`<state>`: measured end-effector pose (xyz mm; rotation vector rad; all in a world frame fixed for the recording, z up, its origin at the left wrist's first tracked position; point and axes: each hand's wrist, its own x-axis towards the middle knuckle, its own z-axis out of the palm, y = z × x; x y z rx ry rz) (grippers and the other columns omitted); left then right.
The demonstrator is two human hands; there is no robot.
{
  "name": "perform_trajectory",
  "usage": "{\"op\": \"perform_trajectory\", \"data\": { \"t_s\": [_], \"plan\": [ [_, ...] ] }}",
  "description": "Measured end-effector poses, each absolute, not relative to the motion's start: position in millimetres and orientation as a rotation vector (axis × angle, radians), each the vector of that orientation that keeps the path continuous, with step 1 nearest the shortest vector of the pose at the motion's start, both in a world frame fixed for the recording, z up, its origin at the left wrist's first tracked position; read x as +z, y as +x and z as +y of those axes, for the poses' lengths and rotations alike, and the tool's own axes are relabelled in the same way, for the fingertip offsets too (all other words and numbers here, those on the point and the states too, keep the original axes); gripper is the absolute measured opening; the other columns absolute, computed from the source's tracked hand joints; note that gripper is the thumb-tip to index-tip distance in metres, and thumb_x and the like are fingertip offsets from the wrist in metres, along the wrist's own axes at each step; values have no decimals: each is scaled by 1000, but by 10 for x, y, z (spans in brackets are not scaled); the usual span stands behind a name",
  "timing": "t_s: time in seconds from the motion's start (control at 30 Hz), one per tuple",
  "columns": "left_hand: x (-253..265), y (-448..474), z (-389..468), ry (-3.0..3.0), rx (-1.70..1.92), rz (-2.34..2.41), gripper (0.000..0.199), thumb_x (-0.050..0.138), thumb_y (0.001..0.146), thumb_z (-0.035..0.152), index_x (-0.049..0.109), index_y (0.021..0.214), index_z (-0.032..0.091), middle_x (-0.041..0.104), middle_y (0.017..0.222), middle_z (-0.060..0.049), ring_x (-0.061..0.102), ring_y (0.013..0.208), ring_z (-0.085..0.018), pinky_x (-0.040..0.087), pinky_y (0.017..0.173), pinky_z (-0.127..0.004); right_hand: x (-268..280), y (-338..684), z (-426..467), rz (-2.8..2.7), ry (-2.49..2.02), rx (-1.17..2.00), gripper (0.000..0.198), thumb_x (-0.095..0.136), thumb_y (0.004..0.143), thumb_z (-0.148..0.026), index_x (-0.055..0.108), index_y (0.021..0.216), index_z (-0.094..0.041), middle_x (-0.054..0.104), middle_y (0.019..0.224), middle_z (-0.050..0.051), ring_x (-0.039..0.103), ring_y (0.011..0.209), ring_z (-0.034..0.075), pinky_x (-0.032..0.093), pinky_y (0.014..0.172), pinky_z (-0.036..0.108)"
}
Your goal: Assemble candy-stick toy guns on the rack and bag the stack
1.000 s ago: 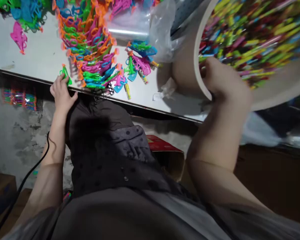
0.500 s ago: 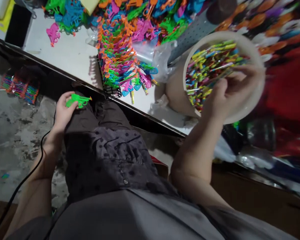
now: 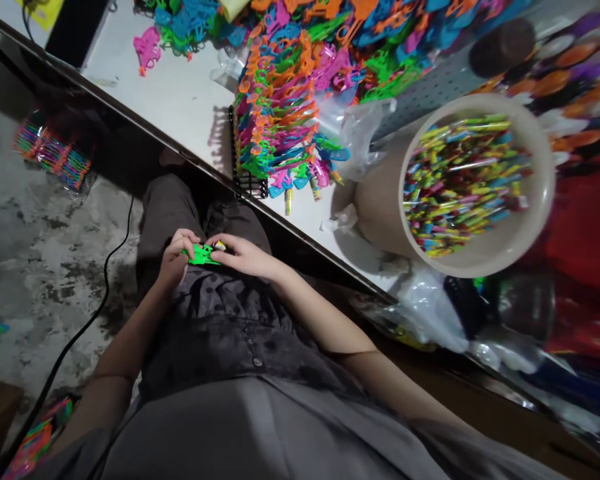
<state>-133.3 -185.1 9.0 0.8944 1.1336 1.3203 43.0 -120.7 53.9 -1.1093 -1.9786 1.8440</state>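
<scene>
Over my lap, my left hand (image 3: 176, 257) is closed on the grip end of a green toy gun (image 3: 203, 255). Opposite it, my right hand (image 3: 243, 255) pinches a small yellow-wrapped candy tube (image 3: 221, 245) against the gun's other end. Fingers partly cover both pieces, so I cannot tell whether the tube sits inside the gun. On the table to the right stands a white bucket (image 3: 380, 217), tilted in view, holding many similar wrapped tubes (image 3: 465, 180). A black basket (image 3: 250, 187) is packed with a row of colourful toy guns (image 3: 275, 113).
Loose toy guns (image 3: 400, 73) are heaped behind the basket, and a pink one (image 3: 147, 50) lies apart on the white table (image 3: 180, 100). Clear plastic bags (image 3: 430, 300) hang at the table edge. A bundled pack (image 3: 53, 153) and a black cable (image 3: 105, 273) are on the floor.
My right hand has left the bucket and come to my lap with a candy tube. My left hand has brought the green toy gun rightward and nearer my body, meeting it.
</scene>
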Motion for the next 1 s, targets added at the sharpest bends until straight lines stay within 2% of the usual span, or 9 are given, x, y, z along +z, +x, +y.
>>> {"op": "perform_trajectory", "data": {
  "t_s": [0.13, 0.23, 0.3, 0.43, 0.6, 0.7, 0.8, 0.9, 1.0],
  "plan": [
    [145, -1184, -1838, 694, 1417, 1039, 26, 68, 68, 35, 49, 70, 18, 48, 112, -4, 53, 104, -18, 46, 84, -31, 497, 392, -1289, -1584, -1161, 2130, 37, 68, 68, -38, 52, 94, -17, 53, 74, -3, 47, 64, 9, 39, 59, 22],
    [185, -1057, -1807, 557, 1485, 920, 41, 65, 70, 49, 44, 98, 27, 46, 123, -4, 51, 114, -22, 46, 88, -35, 444, 315, -1393, -1128, -1249, 2179, 35, 69, 66, -37, 46, 87, -20, 45, 59, -9, 37, 48, 6, 28, 46, 18],
    [182, -999, -1798, 566, 1472, 890, 50, 62, 71, 56, 38, 106, 30, 45, 124, -6, 52, 113, -21, 46, 89, -37, 427, 267, -1448, -913, -1252, 2188, 29, 64, 69, -36, 42, 81, -21, 39, 50, -12, 30, 40, 5, 21, 42, 18],
    [102, -1000, -1793, 832, 1379, 1107, 54, 68, 67, 52, 37, 104, 27, 49, 113, -6, 55, 103, -18, 45, 89, -34, 439, 237, -1498, -675, -1122, 2259, 23, 59, 70, -31, 40, 78, -21, 44, 50, -10, 30, 36, 5, 23, 41, 20],
    [74, -1162, -1740, 903, 1095, 1320, 25, 63, 75, 38, 49, 87, 21, 57, 78, -1, 57, 74, -13, 47, 70, -26, 433, 364, -1419, -728, -1220, 2273, 28, 63, 70, -37, 42, 82, -22, 42, 51, -10, 27, 38, 5, 15, 38, 19],
    [137, -1296, -1680, 995, 1038, 1380, 17, 65, 70, 31, 58, 80, 19, 60, 78, -1, 59, 75, -14, 48, 71, -27, 405, 473, -1313, -922, -1341, 2094, 34, 64, 70, -44, 49, 91, -21, 35, 52, -10, 25, 41, 5, 13, 40, 19],
    [201, -1396, -1637, 1086, 1008, 1407, 15, 67, 66, 28, 64, 76, 18, 61, 79, -2, 59, 76, -14, 48, 72, -27, 378, 506, -1256, -1240, -1331, 1965, 33, 66, 70, -48, 56, 81, -18, 39, 55, -7, 30, 48, 5, 19, 45, 20],
    [232, -1408, -1630, 899, 1079, 1316, 33, 65, 69, 37, 62, 98, 21, 59, 78, -1, 58, 69, -13, 48, 66, -26, 352, 434, -1295, -1364, -1309, 1891, 36, 67, 70, -51, 54, 69, -17, 43, 57, -5, 33, 51, 6, 23, 48, 21],
    [231, -1327, -1638, 688, 1174, 1191, 59, 64, 69, 49, 46, 120, 27, 59, 89, -1, 61, 76, -15, 49, 66, -28, 332, 330, -1377, -1147, -1340, 1929, 40, 64, 70, -58, 51, 72, -20, 33, 51, -8, 27, 45, 6, 19, 44, 22]
  ]
}}
